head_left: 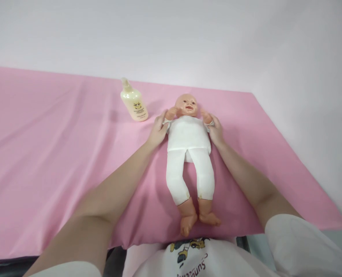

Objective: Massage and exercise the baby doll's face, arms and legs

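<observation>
— Lying where, the baby doll [189, 154]?

— Lying face up near the middle of the pink sheet [44, 154], head toward the far wall, bare feet pointing back at the near edge. Wearing a white top and white leggings. Legs spreading slightly, heels nearly touching each other.

— And the left hand [158, 130]?

— Pressing against the doll's right side at the shoulder, fingers curling around the upper arm. Raising that small arm so the fist is sitting beside the cheek.

— Right hand [215, 130] doing the same?

— Mirroring it on the other side, gripping the doll's other arm just under the wrist, with that fist also lifting near the face. Possibly pinching the sleeve cuff too, though hard to tell at this size and angle.

— So holding on with both?

— Yes, clamping on one arm each, hands well apart with the doll's torso sitting between them. Forearms reaching out bare from white short sleeves.

— Anything else sitting on the sheet?

— A cream lotion bottle [133, 103] standing upright near the far edge, just beyond the left hand, not touching the doll.
</observation>
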Action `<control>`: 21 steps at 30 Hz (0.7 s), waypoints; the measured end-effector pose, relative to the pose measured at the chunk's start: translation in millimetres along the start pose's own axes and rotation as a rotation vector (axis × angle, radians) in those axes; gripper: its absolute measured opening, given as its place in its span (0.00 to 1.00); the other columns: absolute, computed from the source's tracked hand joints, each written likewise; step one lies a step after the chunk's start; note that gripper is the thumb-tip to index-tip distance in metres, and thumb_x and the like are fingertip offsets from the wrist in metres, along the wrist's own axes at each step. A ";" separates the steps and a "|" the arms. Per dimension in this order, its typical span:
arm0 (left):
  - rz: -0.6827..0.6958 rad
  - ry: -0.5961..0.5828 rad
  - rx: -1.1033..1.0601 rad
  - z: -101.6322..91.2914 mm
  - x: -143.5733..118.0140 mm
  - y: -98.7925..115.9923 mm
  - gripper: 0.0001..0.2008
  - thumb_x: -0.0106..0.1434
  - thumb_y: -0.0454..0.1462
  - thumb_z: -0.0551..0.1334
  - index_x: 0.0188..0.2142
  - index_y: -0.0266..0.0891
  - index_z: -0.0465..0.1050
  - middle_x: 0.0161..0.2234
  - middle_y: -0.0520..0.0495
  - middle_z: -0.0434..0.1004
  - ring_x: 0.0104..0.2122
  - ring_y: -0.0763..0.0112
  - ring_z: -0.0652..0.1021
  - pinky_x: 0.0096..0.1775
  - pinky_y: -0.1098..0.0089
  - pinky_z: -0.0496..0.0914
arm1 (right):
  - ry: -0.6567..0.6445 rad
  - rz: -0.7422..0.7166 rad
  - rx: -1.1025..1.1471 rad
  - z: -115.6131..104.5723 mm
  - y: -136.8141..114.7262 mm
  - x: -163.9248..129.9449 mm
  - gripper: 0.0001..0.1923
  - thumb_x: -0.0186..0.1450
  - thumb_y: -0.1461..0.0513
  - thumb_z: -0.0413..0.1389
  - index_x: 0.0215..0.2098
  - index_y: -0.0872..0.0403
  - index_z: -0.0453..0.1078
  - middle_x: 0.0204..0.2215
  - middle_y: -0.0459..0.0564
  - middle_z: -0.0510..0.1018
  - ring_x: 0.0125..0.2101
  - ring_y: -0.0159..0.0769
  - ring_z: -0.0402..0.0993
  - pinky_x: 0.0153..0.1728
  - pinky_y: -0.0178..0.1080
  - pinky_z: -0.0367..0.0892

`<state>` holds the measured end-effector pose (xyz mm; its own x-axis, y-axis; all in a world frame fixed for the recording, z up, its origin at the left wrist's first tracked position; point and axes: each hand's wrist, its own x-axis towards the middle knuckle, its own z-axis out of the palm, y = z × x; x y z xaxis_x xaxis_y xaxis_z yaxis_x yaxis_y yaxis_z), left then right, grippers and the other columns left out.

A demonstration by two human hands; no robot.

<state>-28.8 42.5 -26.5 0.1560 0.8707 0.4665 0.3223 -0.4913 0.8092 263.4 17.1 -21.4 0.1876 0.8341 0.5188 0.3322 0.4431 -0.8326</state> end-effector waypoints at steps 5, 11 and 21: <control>0.008 -0.113 0.081 -0.2 -0.9 8.2 0.28 0.70 0.33 0.56 0.68 0.47 0.69 0.63 0.42 0.70 0.68 0.56 0.69 0.74 0.50 0.56 | -0.078 -0.014 -0.061 -1.1 -7.9 -1.1 0.24 0.57 0.69 0.52 0.47 0.48 0.80 0.49 0.49 0.82 0.54 0.42 0.75 0.66 0.52 0.67; 0.000 -0.133 0.148 -1.6 -1.1 11.5 0.29 0.70 0.33 0.55 0.70 0.45 0.67 0.64 0.41 0.69 0.68 0.56 0.69 0.74 0.51 0.57 | -0.090 -0.041 -0.101 -2.2 -5.0 -0.4 0.26 0.58 0.69 0.51 0.50 0.48 0.79 0.49 0.50 0.82 0.54 0.43 0.76 0.65 0.51 0.68; 0.034 -0.149 0.180 -3.6 -1.9 14.5 0.31 0.71 0.33 0.55 0.72 0.45 0.63 0.63 0.40 0.69 0.67 0.56 0.69 0.73 0.50 0.58 | -0.086 -0.105 -0.130 -2.1 4.1 1.4 0.26 0.58 0.69 0.50 0.51 0.48 0.79 0.49 0.51 0.82 0.53 0.43 0.77 0.62 0.49 0.70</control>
<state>-27.8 33.6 -14.4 0.3012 0.8540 0.4243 0.4736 -0.5201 0.7108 267.1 19.3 -23.7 0.0676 0.8127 0.5787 0.4633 0.4882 -0.7396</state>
